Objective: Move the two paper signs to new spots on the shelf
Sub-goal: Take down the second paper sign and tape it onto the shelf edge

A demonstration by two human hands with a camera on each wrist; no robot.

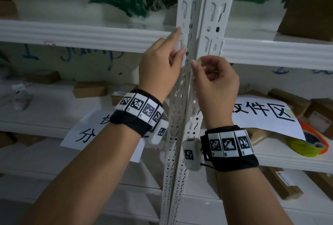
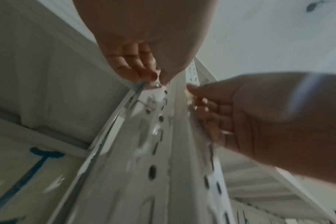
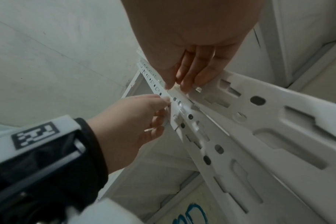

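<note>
- Head view: my left hand [image 1: 163,66] pinches a small clear scrap, apparently tape [image 1: 178,48], against the white slotted upright [image 1: 191,17] of the shelf, index finger straight along the post.
- My right hand [image 1: 214,80] is curled, thumb and fingertips nipping a second small pale scrap [image 1: 199,61] just beside the same post.
- The two paper signs lie loose on the lower shelf board: the left sign [image 1: 84,131] behind my left wrist, the right sign [image 1: 266,114] behind my right wrist, near a tape roll [image 1: 306,143].
- Left wrist view: blurred; my fingers [image 2: 142,72] close on something thin at the post edge. What it is I cannot tell.
- Right wrist view: my thumb and fingers meet on the post face; both hands work close together.
- Status, by my judgement: neither sign is fixed in a new spot. Tape clearing or preparation is in hand; both placements remain.
</note>
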